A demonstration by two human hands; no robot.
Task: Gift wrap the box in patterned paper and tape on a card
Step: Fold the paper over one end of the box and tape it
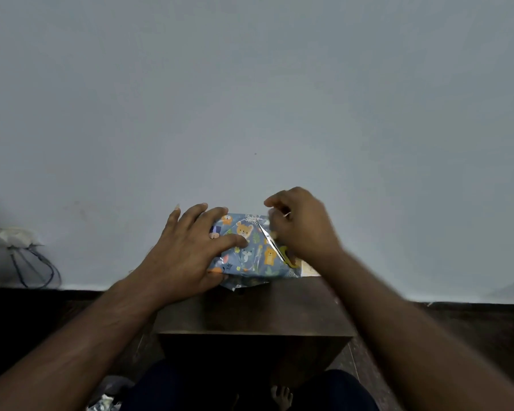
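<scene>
A box wrapped in blue paper with cartoon animals [250, 247] lies at the far end of a small dark wooden table [255, 310]. My left hand [187, 247] presses flat on the box's left side, fingers spread. My right hand [300, 226] rests on the right side with its fingers curled over a diagonal fold of the paper. A pale strip [309, 269] peeks out at the box's lower right corner; what it is I cannot tell. No card is visible.
A plain grey wall stands right behind the table. A wall socket with dangling cables [27, 250] is at the left. Dark floor lies on both sides. Crumpled paper scraps [107, 401] lie on the floor by my legs.
</scene>
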